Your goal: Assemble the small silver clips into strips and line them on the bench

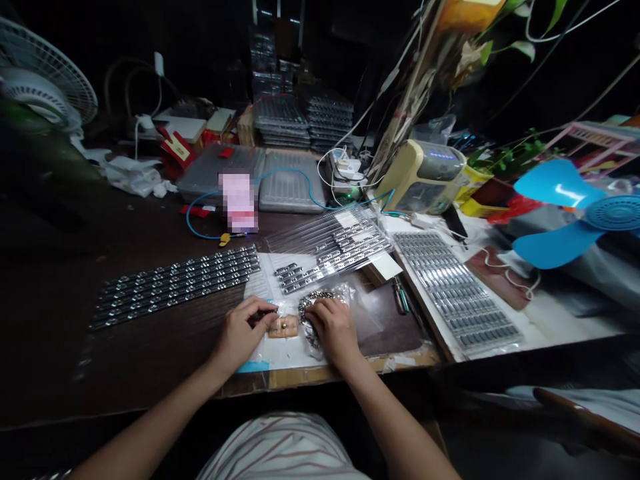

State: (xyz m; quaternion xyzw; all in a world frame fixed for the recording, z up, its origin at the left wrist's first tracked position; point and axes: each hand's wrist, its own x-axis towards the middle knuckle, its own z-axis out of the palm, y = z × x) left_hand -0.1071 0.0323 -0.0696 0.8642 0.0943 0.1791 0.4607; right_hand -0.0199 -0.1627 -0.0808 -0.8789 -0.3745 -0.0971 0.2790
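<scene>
My left hand (245, 331) is closed in a pinch just left of a small orange-brown block (283, 327), which has small dark pieces on it. What the pinch holds, if anything, is too small to make out. To the right of the block, my right hand (334, 328) reaches with curled fingers into a heap of small shiny metal parts (309, 308) in a clear plastic bag (347, 291); its fingertips are hidden among them. Behind both hands lies a clear ribbed tray (305, 233), partly filled with rows of dark strips with shiny metal pieces.
At left lies another tray of dark strips (175, 283); at right, a filled tray (455, 287). Farther back are stacked clear trays (283, 120), a phone (239, 200) on a blue cable, and a yellowish machine (420, 177). A blue fan (565, 180) stands right, a white fan (45, 73) left.
</scene>
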